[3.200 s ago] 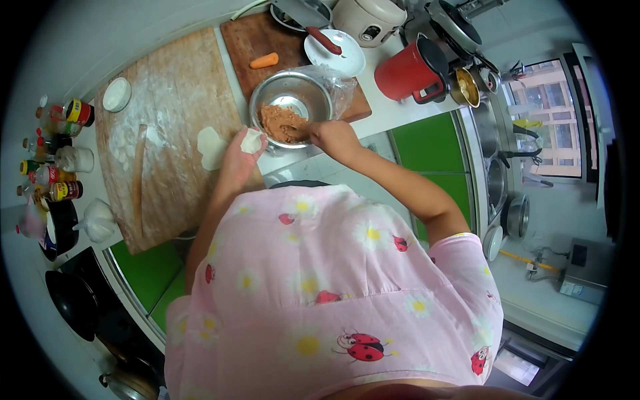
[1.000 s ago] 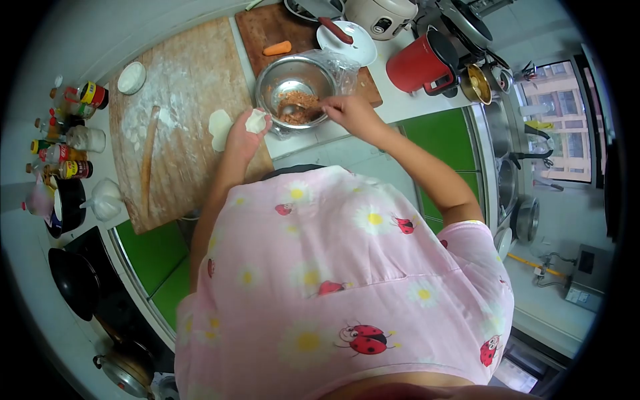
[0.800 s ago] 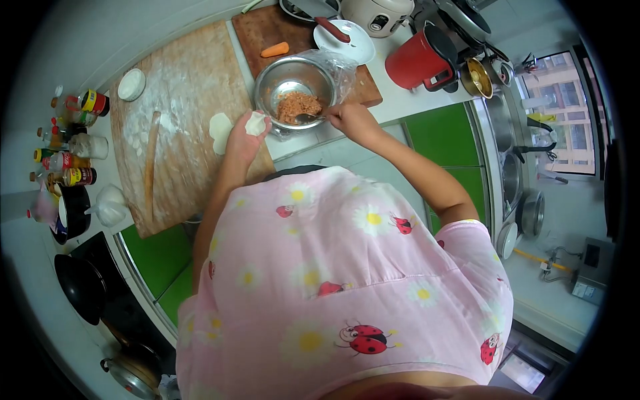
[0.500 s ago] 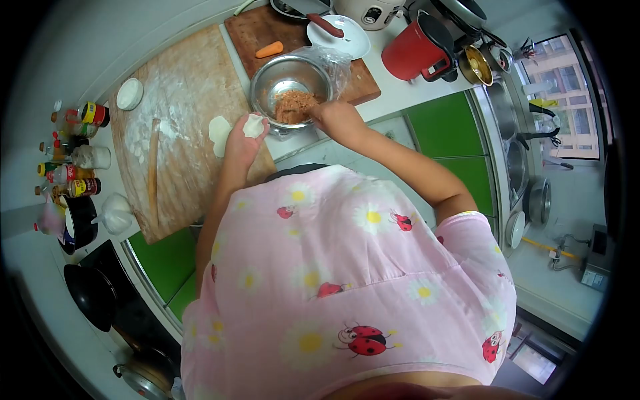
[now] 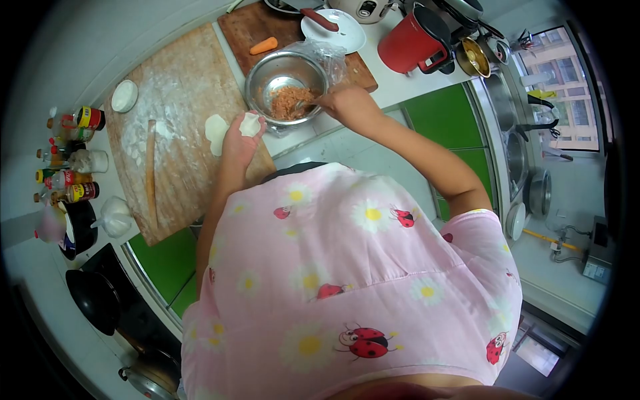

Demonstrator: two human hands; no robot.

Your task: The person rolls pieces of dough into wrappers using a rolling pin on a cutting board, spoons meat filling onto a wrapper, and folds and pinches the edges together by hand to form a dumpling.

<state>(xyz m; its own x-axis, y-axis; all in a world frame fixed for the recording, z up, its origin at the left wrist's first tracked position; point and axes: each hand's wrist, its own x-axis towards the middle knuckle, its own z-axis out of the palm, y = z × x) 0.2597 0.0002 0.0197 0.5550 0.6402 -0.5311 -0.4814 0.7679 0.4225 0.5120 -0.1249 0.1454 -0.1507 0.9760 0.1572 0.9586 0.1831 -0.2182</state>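
My left hand [image 5: 239, 141] is closed around a round dough wrapper [image 5: 250, 125], cupped in the palm and fingers. Another pair of flat wrappers [image 5: 215, 133] lies on the floury board just left of that hand. A steel bowl [image 5: 253, 85] stands beside it, with minced filling [image 5: 291, 101] heaped in its near side. At the bowl's right rim my right hand [image 5: 342, 105] grips a metal spoon [image 5: 305, 105], whose end dips into the filling. The fingers cover most of the handle.
A rolling pin [image 5: 151, 177] and a small bowl of flour [image 5: 125, 96] sit on the wooden board [image 5: 193, 180]. Behind the bowl are a carrot [image 5: 264, 46], a plate [image 5: 353, 34] with a knife, and a red kettle [image 5: 408, 45]. Condiment bottles [image 5: 83, 192] line the left.
My right hand has shifted slightly rightward and upward relative to the bowl, and the spoon's end now shows in the filling. My left hand still holds the wrapper. The view has shifted slightly.
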